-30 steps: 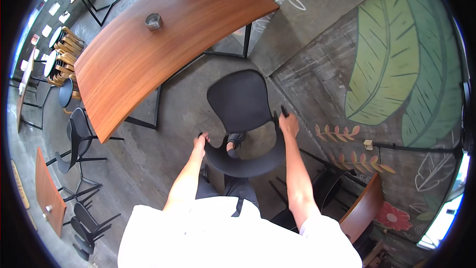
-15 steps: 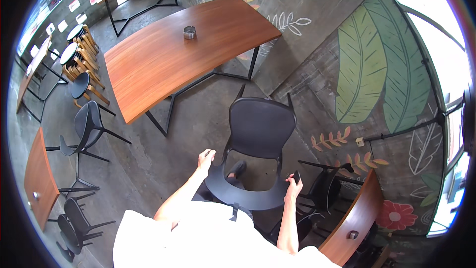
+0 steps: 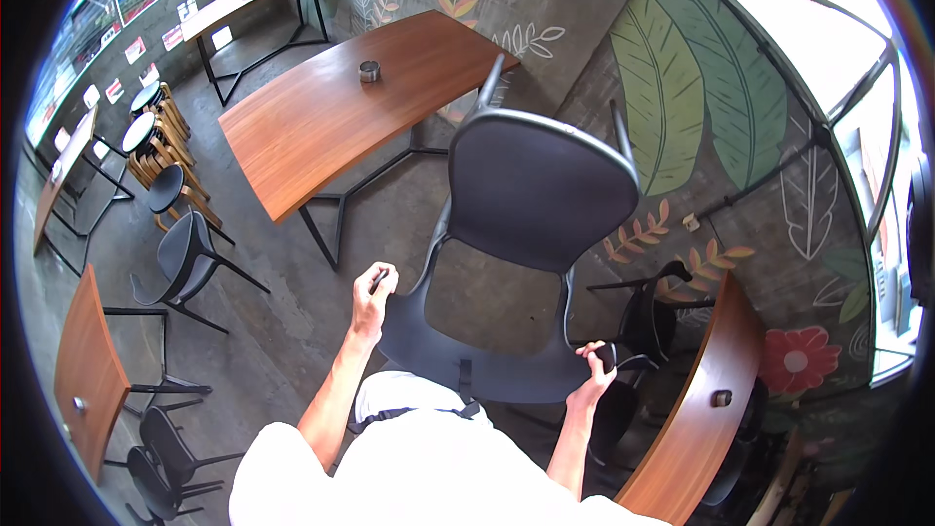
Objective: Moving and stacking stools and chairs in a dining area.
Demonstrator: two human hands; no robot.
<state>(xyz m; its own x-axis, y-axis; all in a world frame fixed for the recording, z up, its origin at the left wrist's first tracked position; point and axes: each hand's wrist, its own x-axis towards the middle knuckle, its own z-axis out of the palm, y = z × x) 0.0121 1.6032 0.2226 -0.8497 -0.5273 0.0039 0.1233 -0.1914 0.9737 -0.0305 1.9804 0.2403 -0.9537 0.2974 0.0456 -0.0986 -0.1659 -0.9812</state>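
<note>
A black chair is in front of my body, tipped with its seat facing up towards me and two legs pointing away. Its wide curved backrest lies close to my waist. At the left end of that backrest, my left hand is closed round the tip, a bit of dark showing between the fingers. My right hand grips the other end, whose black tip sticks out past the fingers. The chair's lower parts are hidden behind the seat.
A wooden table with a round metal ashtray stands ahead. Another wooden table is close on the right, with a dark chair. To the left are a grey chair, stacked stools and a table. A painted wall rises beyond.
The chair has come up nearer to me, its seat looking larger and its legs higher. Both hands have spread apart and risen with it, still gripping. My view has shifted slightly.
</note>
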